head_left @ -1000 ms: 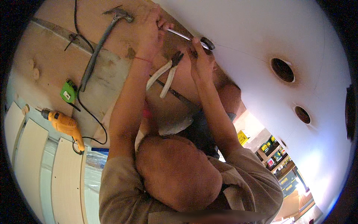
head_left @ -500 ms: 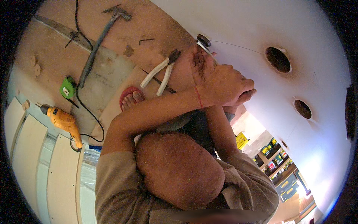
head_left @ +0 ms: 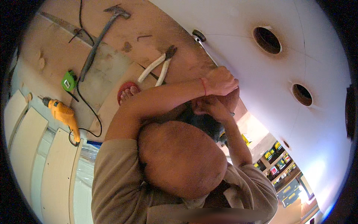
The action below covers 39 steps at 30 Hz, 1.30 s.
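My left hand, a red cord at its wrist, is closed on a slim silver metal tool that runs up to a black round fitting beside the white panel. Below it, my right hand is low by my lap, fingers curled; whatever they hold is hidden. White-handled pliers lie left of the tool, with a small bent metal rod above them. A claw hammer rests farther left.
The white panel, with round holes, slopes along the right. A green tape measure, corded orange drill and pale boards lie left. A foot is near the pliers. Shelves with boxes stand lower right.
My left hand has swung from the top middle down and right, crossing over my right arm. My right hand has dropped from the tool's upper end toward my lap.
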Each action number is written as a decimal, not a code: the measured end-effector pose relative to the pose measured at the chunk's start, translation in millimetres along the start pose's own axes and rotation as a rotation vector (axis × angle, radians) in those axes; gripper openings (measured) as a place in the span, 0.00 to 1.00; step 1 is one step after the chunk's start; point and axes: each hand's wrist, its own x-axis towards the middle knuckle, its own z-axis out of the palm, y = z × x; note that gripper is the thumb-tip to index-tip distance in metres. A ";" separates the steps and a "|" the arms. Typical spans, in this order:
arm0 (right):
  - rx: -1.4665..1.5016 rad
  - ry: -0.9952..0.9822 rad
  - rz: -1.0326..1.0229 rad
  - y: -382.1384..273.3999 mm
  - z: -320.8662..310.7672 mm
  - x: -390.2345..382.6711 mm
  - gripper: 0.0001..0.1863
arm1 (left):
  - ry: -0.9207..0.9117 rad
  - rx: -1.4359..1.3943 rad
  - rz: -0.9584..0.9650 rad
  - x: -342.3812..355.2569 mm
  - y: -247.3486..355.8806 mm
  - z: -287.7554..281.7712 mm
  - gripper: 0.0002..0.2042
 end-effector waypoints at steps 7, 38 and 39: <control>-0.468 0.160 0.107 -88.2 -43.7 -46.9 0.15 | -0.069 0.145 0.042 -29.3 -33.1 70.4 0.13; -0.621 1.008 -0.492 47.9 -38.7 182.0 0.16 | 0.536 -0.518 -0.712 -112.8 -45.3 -80.4 0.14; -0.673 1.008 -0.486 43.8 -37.7 178.4 0.15 | 0.563 -0.533 -0.763 -113.0 -51.3 -79.0 0.13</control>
